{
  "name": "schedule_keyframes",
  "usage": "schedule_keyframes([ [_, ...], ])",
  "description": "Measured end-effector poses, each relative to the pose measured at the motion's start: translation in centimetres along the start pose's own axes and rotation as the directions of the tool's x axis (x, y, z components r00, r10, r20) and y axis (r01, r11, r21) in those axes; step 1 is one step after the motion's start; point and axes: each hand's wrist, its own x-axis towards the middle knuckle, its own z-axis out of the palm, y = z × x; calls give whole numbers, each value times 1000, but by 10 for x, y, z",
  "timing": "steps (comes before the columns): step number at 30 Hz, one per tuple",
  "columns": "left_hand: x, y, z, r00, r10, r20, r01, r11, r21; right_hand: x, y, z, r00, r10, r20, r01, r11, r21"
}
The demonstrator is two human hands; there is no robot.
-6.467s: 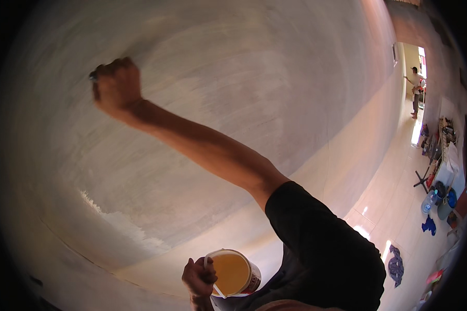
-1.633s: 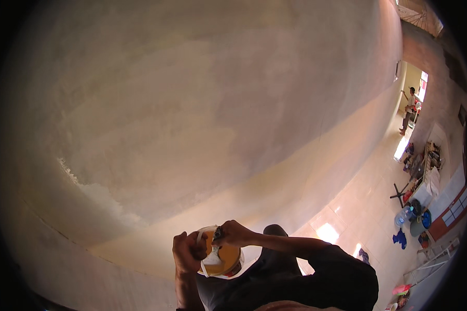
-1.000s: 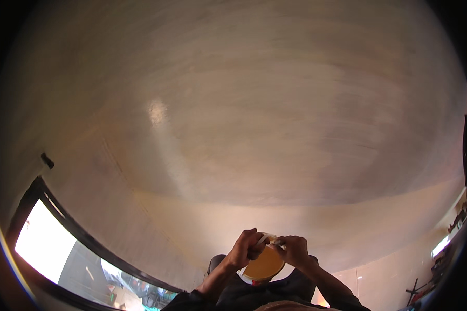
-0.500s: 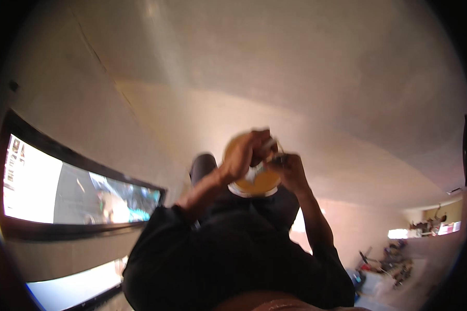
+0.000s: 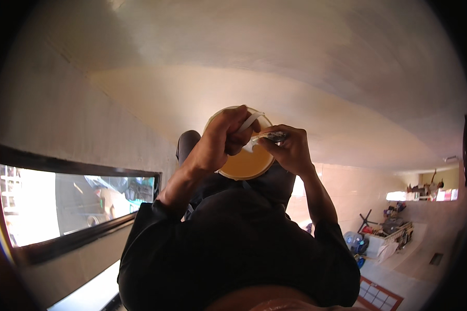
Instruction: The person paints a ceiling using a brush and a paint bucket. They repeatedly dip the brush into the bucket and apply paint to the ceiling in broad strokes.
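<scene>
In the middle of the view is a round tub (image 5: 246,168) with a pale rim and a yellowish-orange inside. Over its left side, my left hand (image 5: 220,137) is closed, with a narrow white strip (image 5: 251,121) sticking out of its fingers. What else it grips is hidden. My right hand (image 5: 290,147) is at the tub's right rim, its thumb and fingers pinching a small dark and silvery object (image 5: 274,136) whose kind I cannot make out. A whitish patch (image 5: 251,144) shows between the hands, over the tub.
A dark-framed window (image 5: 78,202) is in the wall on the left. Beyond the tub stretches a broad, pale plastered surface (image 5: 202,78). At the far right are piled goods (image 5: 394,228), blue water bottles (image 5: 355,242) and a brown-framed grid panel (image 5: 379,295).
The view has shifted, and the tub with both hands sits higher and slightly left in the picture. The hands are sharper now. Both stay closed at the tub.
</scene>
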Motion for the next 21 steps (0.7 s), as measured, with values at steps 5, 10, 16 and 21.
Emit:
schedule_keyframes([
  [5,-3,-4,3,1000,-14,21,15,999,-40,4,8,1,911,-408,-51,375,874,-308],
  [10,-16,-20,4,988,-129,81,136,987,-82,-17,9,7,868,-495,-40,436,798,-417],
  [16,-30,-13,8,948,-262,183,295,937,-186,-24,0,6,844,-524,-114,421,780,-463],
  [21,-18,-6,3,956,-207,208,236,964,-124,-18,21,20,791,-581,-192,449,763,-465],
])
